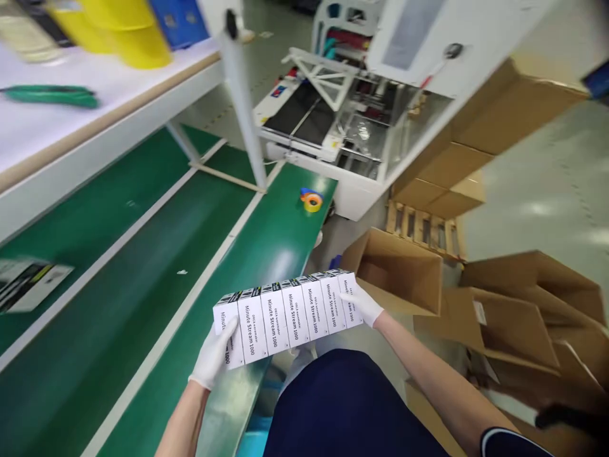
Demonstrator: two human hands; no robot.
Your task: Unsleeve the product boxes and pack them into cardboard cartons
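A row of several small white boxes (290, 317) printed "Minute Stream 1000" is held in the air between my two hands, over the right edge of the green work surface (247, 241). My left hand (214, 352), in a white glove, presses the left end of the row with its thumb on the front face. At the right end, my right hand (364, 304), also gloved, grips the last box. The boxes stand side by side, touching, with dark printed tops. Some fingers of both hands are hidden behind the row.
An orange and blue tape dispenser (312, 201) lies on the green surface. Open cardboard boxes (399, 273) stand at the right, near a wooden pallet (425, 231). A machine (309, 120) is ahead. At far left, a printed box (35, 285) lies below a white shelf (109, 108).
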